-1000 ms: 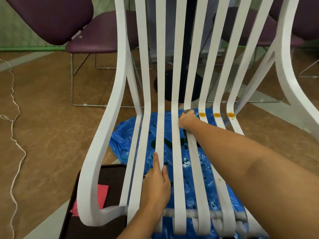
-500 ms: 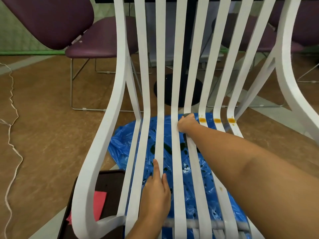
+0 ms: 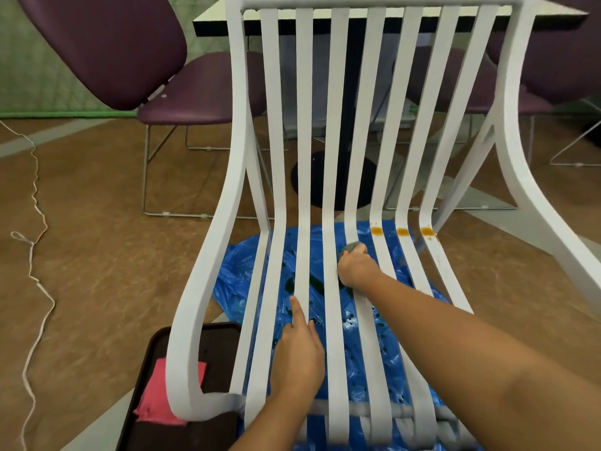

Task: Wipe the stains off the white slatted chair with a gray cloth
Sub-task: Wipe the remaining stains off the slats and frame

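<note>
I am partway through the wiping. My right hand (image 3: 356, 270) is curled round the gray cloth (image 3: 353, 246), pressing it onto a middle slat of the white slatted chair (image 3: 208, 255), just below the bend of the seat. My left hand (image 3: 300, 356) lies on a nearer slat with its fingers straight, steadying. Three orange stains (image 3: 402, 231) sit unwiped on the slats to the right. Next, I judge, the cloth must cross onto them with firm pressure.

The slatted chair (image 3: 338, 125) stands over a plastic sheet (image 3: 234, 281) on the floor (image 3: 97, 255). A tray (image 3: 218, 359) (a folded rag (image 3: 156, 395) in it) lies under its front left corner. A bench (image 3: 211, 22) stands behind, and a cord (image 3: 31, 255) lies far left.
</note>
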`<state>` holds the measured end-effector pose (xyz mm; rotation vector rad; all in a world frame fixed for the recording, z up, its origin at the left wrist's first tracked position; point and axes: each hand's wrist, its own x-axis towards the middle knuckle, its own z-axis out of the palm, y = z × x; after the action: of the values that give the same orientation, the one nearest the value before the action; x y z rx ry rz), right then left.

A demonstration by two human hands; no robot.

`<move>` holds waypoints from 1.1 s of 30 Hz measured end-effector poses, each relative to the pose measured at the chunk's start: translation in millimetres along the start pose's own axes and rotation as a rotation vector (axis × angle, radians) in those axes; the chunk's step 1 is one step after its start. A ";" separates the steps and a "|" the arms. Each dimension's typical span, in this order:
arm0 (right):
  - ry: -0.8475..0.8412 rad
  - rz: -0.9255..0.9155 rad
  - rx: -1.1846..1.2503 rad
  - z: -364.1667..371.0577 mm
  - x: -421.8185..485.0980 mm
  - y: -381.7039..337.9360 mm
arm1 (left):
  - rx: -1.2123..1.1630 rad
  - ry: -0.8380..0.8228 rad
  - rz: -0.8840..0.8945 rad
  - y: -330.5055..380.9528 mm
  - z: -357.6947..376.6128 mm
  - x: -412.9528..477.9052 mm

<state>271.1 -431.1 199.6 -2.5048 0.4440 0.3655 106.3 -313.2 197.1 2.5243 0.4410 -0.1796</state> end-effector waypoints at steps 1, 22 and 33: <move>0.010 -0.007 0.036 2.2 -7.4 6.2 | 0.011 0.002 -0.001 0.6 0.6 0.9; 0.155 -0.094 0.362 52.0 -243.8 120.8 | 0.028 0.054 0.003 -3.2 4.9 -3.9; 0.154 -0.082 0.569 100.0 -265.0 158.9 | 0.022 0.055 0.008 -5.1 4.9 -2.5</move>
<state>-47.1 -437.0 135.1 -1.9912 0.4311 0.0040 102.0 -312.6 190.9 2.5572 0.4532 -0.1127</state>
